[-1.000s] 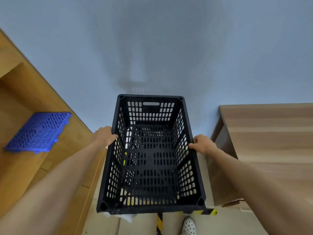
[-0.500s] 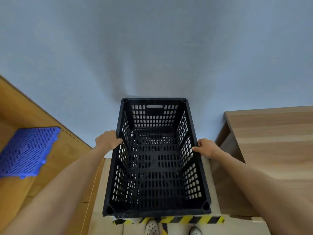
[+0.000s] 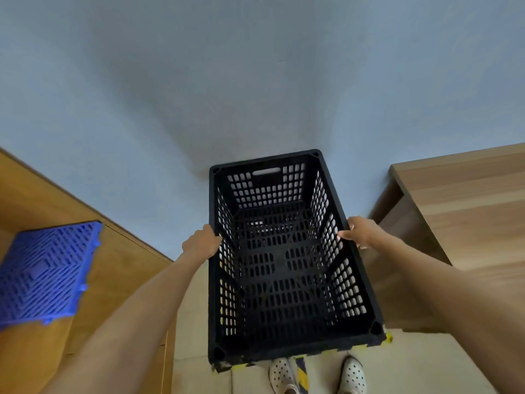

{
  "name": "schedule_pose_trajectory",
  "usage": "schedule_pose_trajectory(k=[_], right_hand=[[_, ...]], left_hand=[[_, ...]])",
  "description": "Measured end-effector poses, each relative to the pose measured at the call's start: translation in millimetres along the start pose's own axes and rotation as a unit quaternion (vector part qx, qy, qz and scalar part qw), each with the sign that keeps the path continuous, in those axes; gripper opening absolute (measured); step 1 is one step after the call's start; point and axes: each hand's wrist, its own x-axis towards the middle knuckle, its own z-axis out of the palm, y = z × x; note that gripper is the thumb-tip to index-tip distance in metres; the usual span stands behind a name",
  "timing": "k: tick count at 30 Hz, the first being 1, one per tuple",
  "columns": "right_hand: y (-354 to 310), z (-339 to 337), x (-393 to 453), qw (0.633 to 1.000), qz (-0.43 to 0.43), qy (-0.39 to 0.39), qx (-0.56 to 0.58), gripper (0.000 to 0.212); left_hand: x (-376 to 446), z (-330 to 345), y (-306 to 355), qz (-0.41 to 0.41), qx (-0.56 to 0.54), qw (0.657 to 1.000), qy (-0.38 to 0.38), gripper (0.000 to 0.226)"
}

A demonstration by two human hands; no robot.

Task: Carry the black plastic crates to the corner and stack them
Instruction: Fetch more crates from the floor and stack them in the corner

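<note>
An empty black perforated plastic crate (image 3: 287,260) is shown held level above pale floor, between a wooden cabinet (image 3: 468,211) and a wooden surface bearing a blue plastic grid panel (image 3: 45,271). Its long rims are gripped by the left hand (image 3: 202,243) and right hand (image 3: 362,232), fingers curled at mid-length, presumably for balanced carrying.

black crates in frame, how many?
1. The black crate is at centre, held by the left hand on its left rim and the right hand on its right rim. Through its slots nothing beneath can be made out.
</note>
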Motion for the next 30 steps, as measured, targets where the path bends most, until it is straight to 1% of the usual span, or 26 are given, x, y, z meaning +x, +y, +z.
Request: schedule_pose_trajectory(k=[2,4,8,10,13,15,22,24,26,28,30], right_hand=[[-4.4,8.3,-7.6,1.000,0.021,0.022,0.001,0.038],[-7.5,15.8,-14.5,0.998,0.034,0.050,-0.008,0.039],[-13.5,25.8,-28.2,0.994,0.037,0.096,-0.036,0.038],[-14.4,31.4,-34.2,0.992,0.040,0.111,-0.042,0.034],[-12.9,41.0,-42.8,0.990,0.054,0.111,-0.063,0.028],[-11.4,46.0,-47.5,0.990,0.057,0.110,-0.067,0.028],[-7.0,52.0,-54.8,0.993,0.054,0.083,-0.062,0.047],[-6.5,52.3,-54.5,0.992,0.056,0.083,-0.072,0.050],[-7.5,51.2,-54.6,0.990,0.057,0.083,-0.098,0.050],[-8.0,50.7,-55.9,0.989,0.053,0.084,-0.113,0.046],[-6.3,53.2,-58.0,0.989,0.044,0.088,-0.106,0.045]], left_hand=[[-9.8,11.9,-4.4,0.010,-0.011,1.000,0.009,0.046],[-21.3,26.9,-11.8,0.023,-0.025,0.999,0.024,0.050],[-36.6,38.3,-22.7,0.053,-0.064,0.994,0.077,0.041],[-38.4,36.3,-25.5,0.081,-0.064,0.991,0.088,0.040],[-38.3,32.8,-27.4,0.106,-0.051,0.990,0.077,0.041],[-38.0,32.7,-28.8,0.110,-0.045,0.990,0.072,0.042],[-38.3,37.1,-29.8,0.103,-0.039,0.991,0.080,0.046],[-38.3,37.0,-30.4,0.105,-0.033,0.991,0.081,0.053],[-38.1,33.7,-29.3,0.114,-0.026,0.989,0.093,0.070],[-37.0,29.7,-25.7,0.130,0.005,0.984,0.122,0.085],[-34.8,27.2,-20.6,0.151,0.064,0.975,0.149,0.084]])
